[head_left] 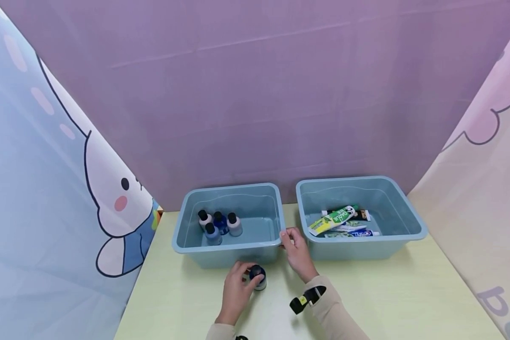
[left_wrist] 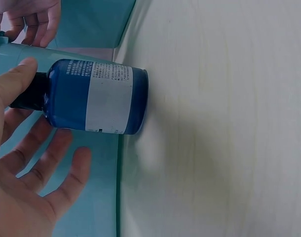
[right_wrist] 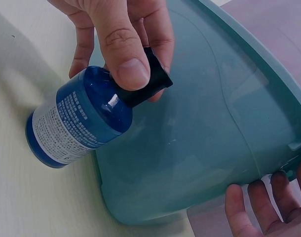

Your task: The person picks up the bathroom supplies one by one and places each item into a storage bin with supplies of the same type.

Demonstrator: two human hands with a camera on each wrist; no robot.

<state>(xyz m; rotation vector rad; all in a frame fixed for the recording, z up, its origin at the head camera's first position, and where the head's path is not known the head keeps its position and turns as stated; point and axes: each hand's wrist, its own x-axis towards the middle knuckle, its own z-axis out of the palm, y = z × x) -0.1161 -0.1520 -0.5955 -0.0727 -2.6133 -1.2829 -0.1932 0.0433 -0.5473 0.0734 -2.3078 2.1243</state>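
My left hand (head_left: 236, 289) pinches the black cap of a dark blue bottle (left_wrist: 101, 96) between thumb and fingers. A pale printed label wraps the bottle, which is close over the table in front of the left bin (head_left: 233, 257). With curled fingers my right hand (head_left: 298, 255) grips that bin's front right corner at the rim; the right wrist view has these fingertips (right_wrist: 235, 193) at the bin's edge. Inside the left bin stand several bottles with black caps, among them a white bottle (head_left: 234, 226) and a light blue bottle (head_left: 213, 236).
A second blue-grey bin (head_left: 361, 250) stands to the right, holding several tubes, one a green and yellow toothpaste tube (head_left: 332, 221). Behind both bins hangs a purple cloth (head_left: 255, 104). Printed cloths flank the pale table (head_left: 408, 297).
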